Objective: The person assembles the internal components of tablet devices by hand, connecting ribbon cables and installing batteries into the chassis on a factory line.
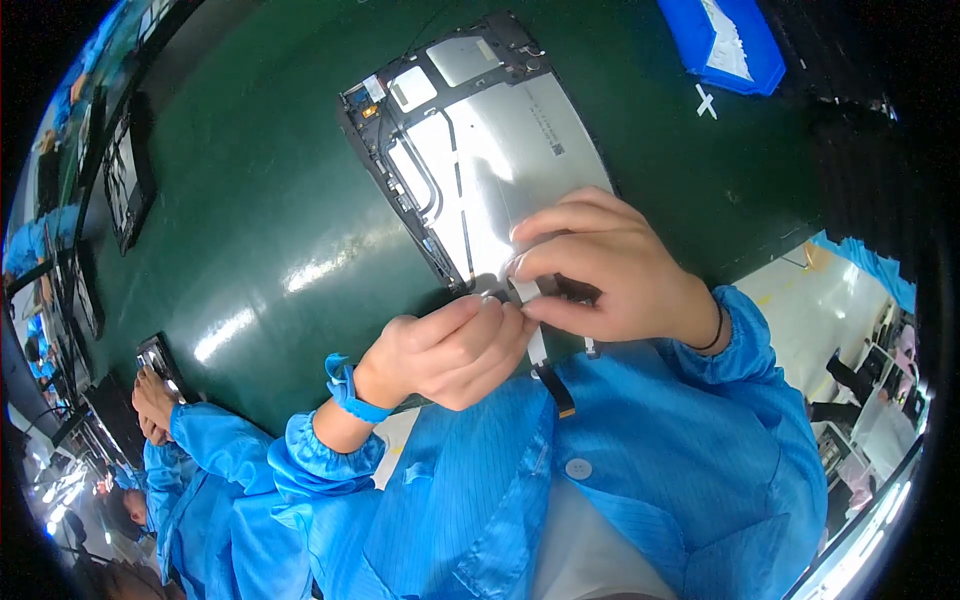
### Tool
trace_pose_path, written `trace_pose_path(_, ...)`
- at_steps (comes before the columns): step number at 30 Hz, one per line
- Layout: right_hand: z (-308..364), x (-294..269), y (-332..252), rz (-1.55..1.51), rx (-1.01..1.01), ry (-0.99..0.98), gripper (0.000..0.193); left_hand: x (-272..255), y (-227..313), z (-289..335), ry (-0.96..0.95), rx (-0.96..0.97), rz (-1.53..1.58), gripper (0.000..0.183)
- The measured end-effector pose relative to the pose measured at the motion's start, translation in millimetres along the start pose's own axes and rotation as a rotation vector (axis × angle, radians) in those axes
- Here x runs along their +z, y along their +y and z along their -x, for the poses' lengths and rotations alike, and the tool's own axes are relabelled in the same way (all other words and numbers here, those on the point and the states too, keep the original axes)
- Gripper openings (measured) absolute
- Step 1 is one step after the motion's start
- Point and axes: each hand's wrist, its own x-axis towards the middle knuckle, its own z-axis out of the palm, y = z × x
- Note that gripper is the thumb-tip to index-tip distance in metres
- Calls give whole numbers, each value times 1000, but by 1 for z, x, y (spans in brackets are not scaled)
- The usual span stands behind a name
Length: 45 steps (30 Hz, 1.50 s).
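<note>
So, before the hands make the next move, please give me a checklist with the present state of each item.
1. Left hand and right hand by the panel: ok.
2. Their exact grip: cannot tell, fingers overlap.
3. Panel's far end on the table: ok.
4. Ribbon fully on the table: not ok, its tail reaches over the jacket.
5. Tray apart from panel: ok.

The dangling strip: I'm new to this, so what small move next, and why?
Perhaps lift the strip slightly: its black end hangs in front of the blue jacket and might snag, while the left hand and right hand meet at the near edge of the panel.
</note>
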Motion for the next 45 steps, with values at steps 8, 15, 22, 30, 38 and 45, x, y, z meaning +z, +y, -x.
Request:
trace_pose_path(8,-13,-22,5,179,272,327,6,-1,-1,-5,215,94,95,21)
trace_pose_path(15,-6,-129,103,833,275,736,15,28,-31,-15,129,-732,547,15)
trace_pose_path(22,-8,-82,32,497,-7,1,38,49,-35,-31,119,-883,350,19)
trace_pose_path(30,16,-39,24,186,-252,-355,45,51,-36,-38,74,-875,346,19)
trace_pose_path(38,11,-42,21,279,-182,-429,53,52,-33,-40,16,-861,373,19)
trace_pose_path(45,2,-46,39,359,-188,-415,55,64,-30,-39,58,-887,303,37)
